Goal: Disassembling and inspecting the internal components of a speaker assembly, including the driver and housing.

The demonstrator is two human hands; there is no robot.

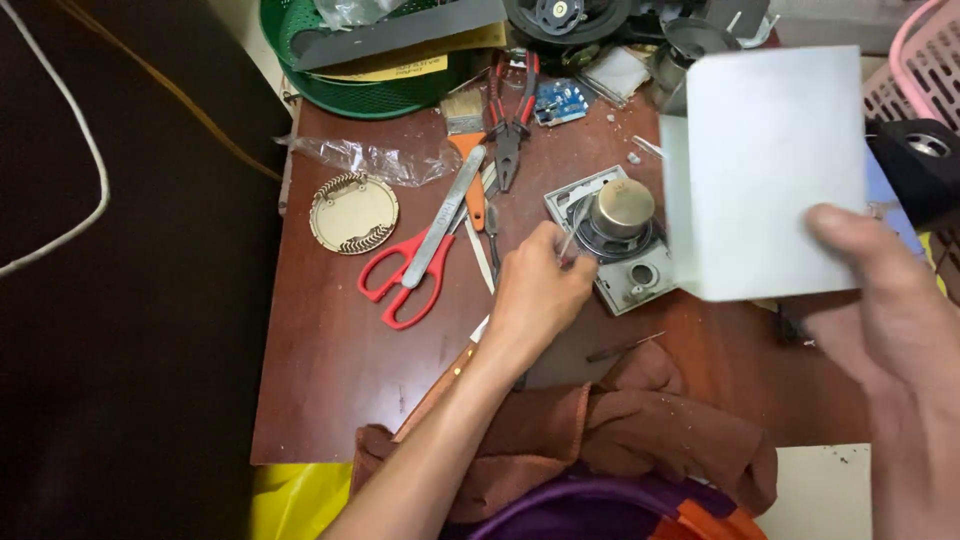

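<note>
A home repair corner: a cluttered brown desk (330, 380) carries pliers (512, 125), red scissors (405, 275), a circuit board (560, 100) and a speaker (620, 215).

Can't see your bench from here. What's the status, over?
Left hand pinching a thin tool at the speaker. Right hand holding a white box up. Scissors and pliers lie left, clear.

Head view, steeply down, near table (330, 380)

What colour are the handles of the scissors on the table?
The scissors have red handles, which show clearly in the head view.
</note>
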